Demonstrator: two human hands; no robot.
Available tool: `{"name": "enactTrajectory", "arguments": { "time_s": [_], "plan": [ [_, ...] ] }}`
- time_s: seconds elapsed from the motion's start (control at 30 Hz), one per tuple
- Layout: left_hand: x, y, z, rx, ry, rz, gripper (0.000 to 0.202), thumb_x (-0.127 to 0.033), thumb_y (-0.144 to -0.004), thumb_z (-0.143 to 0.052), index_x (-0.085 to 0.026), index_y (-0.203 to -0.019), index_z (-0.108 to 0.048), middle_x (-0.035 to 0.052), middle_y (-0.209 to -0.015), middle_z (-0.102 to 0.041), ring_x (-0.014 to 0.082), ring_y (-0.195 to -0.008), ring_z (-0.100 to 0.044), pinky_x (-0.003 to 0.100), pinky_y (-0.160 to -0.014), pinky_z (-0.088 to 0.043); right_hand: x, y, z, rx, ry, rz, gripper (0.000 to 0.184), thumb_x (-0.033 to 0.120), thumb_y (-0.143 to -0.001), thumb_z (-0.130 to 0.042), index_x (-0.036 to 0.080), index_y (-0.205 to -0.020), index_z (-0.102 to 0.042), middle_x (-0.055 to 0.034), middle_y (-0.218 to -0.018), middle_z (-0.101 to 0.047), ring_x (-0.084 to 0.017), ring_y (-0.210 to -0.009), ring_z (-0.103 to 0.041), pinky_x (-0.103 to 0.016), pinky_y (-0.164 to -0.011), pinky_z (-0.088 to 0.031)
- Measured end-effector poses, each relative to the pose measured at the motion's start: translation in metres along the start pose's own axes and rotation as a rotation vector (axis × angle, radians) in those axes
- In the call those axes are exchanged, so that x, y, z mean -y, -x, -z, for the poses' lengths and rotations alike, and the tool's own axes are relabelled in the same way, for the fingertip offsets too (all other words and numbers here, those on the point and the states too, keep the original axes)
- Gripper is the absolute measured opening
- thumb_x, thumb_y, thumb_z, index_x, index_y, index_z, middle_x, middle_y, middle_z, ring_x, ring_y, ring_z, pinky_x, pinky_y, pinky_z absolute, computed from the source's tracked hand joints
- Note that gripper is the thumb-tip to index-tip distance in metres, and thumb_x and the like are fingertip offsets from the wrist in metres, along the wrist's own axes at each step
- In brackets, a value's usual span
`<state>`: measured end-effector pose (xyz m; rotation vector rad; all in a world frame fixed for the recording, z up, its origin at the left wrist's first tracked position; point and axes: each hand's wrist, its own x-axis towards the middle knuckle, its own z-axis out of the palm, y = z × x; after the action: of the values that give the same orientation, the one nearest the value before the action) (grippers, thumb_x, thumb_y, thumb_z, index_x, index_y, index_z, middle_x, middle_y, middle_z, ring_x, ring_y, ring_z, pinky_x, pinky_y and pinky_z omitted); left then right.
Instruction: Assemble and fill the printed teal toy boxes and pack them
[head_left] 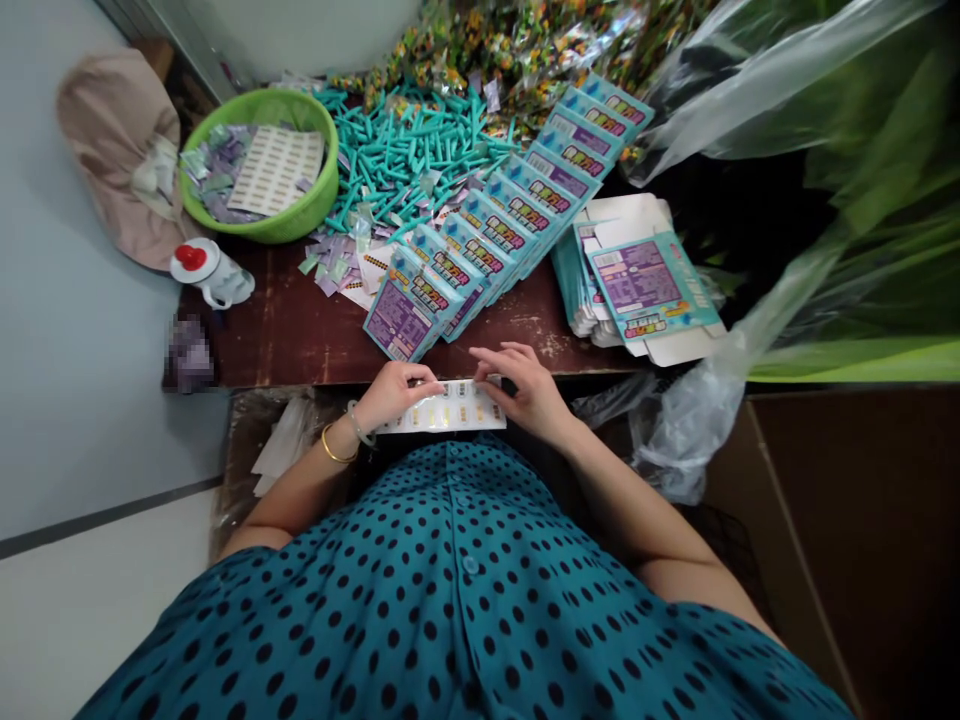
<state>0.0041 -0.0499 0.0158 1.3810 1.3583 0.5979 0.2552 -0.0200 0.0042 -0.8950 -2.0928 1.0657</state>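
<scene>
A narrow white sheet of small gold stickers (446,412) lies across my lap at the table's front edge. My left hand (397,395) is closed on its left part, thumb on top. At the sheet's right end is my right hand (525,390), its thumb and forefinger pinched at the upper edge and the other fingers stretched out. Whether a loose sticker is between those fingertips is too small to tell. Just beyond my hands, an overlapping row of flat blue-and-purple printed boxes (480,250) runs diagonally to the back right.
Left on the brown table (300,340) stand a green basin (330,190) with packets and a sticker sheet, and a lidded cup (229,283). Teal sticks (412,145) are heaped behind. Stacked cartons (652,285) and clear plastic bags (690,430) are at right.
</scene>
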Motion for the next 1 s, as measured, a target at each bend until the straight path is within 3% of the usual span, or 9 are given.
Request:
{"name": "enactTrajectory", "arguments": {
  "time_s": [0.1, 0.2, 0.27, 0.33, 0.5, 0.63, 0.77, 0.87, 1.0],
  "plan": [
    [0.007, 0.001, 0.007, 0.003, 0.027, 0.032, 0.033, -0.046, -0.081, -0.072, -0.017, -0.068, -0.074, 0.0003, -0.061, -0.066, 0.0124, -0.056, -0.052, 0.024, -0.054, -0.036, 0.016, -0.004, 0.014, -0.036, -0.083, 0.018, 0.038, 0.029, -0.099, -0.061, 0.033, -0.136, -0.061, 0.0002, -0.091, -0.075, -0.020, -0.092, -0.070, -0.049, -0.108, -0.050],
    [0.017, 0.002, 0.011, -0.013, 0.050, 0.034, 0.033, -0.046, -0.080, -0.072, -0.016, -0.067, -0.074, 0.0006, -0.061, -0.066, 0.0118, -0.055, -0.052, 0.023, -0.053, -0.036, 0.008, -0.035, 0.046, -0.230, -0.142, -0.097, 0.045, 0.037, -0.098, -0.062, 0.031, -0.142, -0.055, -0.0031, -0.097, -0.073, -0.020, -0.088, -0.069, -0.040, -0.088, -0.059],
    [0.022, 0.003, 0.011, -0.012, 0.072, 0.022, 0.032, -0.045, -0.080, -0.072, -0.016, -0.067, -0.074, 0.0012, -0.063, -0.068, 0.0123, -0.057, -0.054, 0.023, -0.055, -0.039, -0.017, -0.071, 0.066, -0.393, -0.091, -0.121, 0.052, 0.040, -0.097, -0.063, 0.031, -0.147, -0.051, -0.0040, -0.100, -0.072, -0.020, -0.087, -0.068, -0.039, -0.083, -0.060],
    [0.026, 0.005, 0.010, 0.000, 0.083, 0.023, 0.031, -0.045, -0.080, -0.072, -0.015, -0.068, -0.074, 0.0019, -0.065, -0.070, 0.0131, -0.059, -0.057, 0.023, -0.058, -0.041, -0.051, -0.110, 0.078, -0.453, -0.028, -0.105, 0.057, 0.039, -0.095, -0.064, 0.031, -0.149, -0.048, -0.0036, -0.102, -0.071, -0.019, -0.086, -0.067, -0.038, -0.083, -0.059],
    [0.029, 0.012, 0.007, 0.023, 0.085, 0.055, 0.032, -0.044, -0.080, -0.072, -0.014, -0.071, -0.075, 0.0032, -0.067, -0.071, 0.0139, -0.063, -0.059, 0.023, -0.060, -0.043, -0.111, -0.177, 0.058, -0.408, 0.125, -0.106, 0.062, 0.026, -0.091, -0.061, 0.029, -0.151, -0.046, -0.0021, -0.099, -0.072, -0.018, -0.082, -0.066, -0.037, -0.083, -0.057],
    [0.033, 0.015, 0.007, 0.025, 0.118, 0.028, 0.029, -0.040, -0.082, -0.072, -0.014, -0.071, -0.074, 0.0033, -0.069, -0.072, 0.0141, -0.066, -0.061, 0.023, -0.064, -0.045, -0.120, -0.189, 0.049, -0.368, 0.356, -0.154, 0.064, 0.021, -0.089, -0.061, 0.025, -0.152, -0.046, -0.0060, -0.106, -0.071, -0.023, -0.094, -0.066, -0.045, -0.093, -0.054],
    [0.037, 0.015, 0.010, 0.020, 0.118, -0.018, 0.029, -0.041, -0.084, -0.072, -0.015, -0.071, -0.074, 0.0032, -0.071, -0.073, 0.0143, -0.067, -0.062, 0.025, -0.068, -0.047, -0.127, -0.189, 0.089, -0.492, 0.553, -0.166, 0.055, 0.035, -0.091, -0.065, 0.022, -0.143, -0.052, -0.0146, -0.132, -0.060, -0.036, -0.128, -0.053, -0.062, -0.105, -0.045],
    [0.039, 0.012, 0.013, 0.027, 0.115, -0.050, 0.031, -0.043, -0.085, -0.073, -0.015, -0.071, -0.074, 0.0037, -0.071, -0.073, 0.0149, -0.068, -0.063, 0.025, -0.068, -0.047, -0.136, -0.191, 0.115, -0.506, 0.410, -0.208, 0.029, 0.040, -0.094, -0.061, 0.020, -0.115, -0.066, -0.0108, -0.107, -0.066, -0.030, -0.108, -0.062, -0.052, -0.094, -0.054],
    [0.039, 0.006, 0.014, 0.036, 0.123, -0.079, 0.032, -0.043, -0.086, -0.073, -0.015, -0.072, -0.074, 0.0038, -0.072, -0.073, 0.0147, -0.069, -0.064, 0.025, -0.068, -0.046, -0.144, -0.199, 0.107, -0.421, 0.242, -0.310, 0.017, 0.035, -0.088, -0.067, 0.018, -0.085, -0.068, -0.0022, -0.074, -0.063, -0.019, -0.077, -0.061, -0.036, -0.077, -0.055]
  ]
}}
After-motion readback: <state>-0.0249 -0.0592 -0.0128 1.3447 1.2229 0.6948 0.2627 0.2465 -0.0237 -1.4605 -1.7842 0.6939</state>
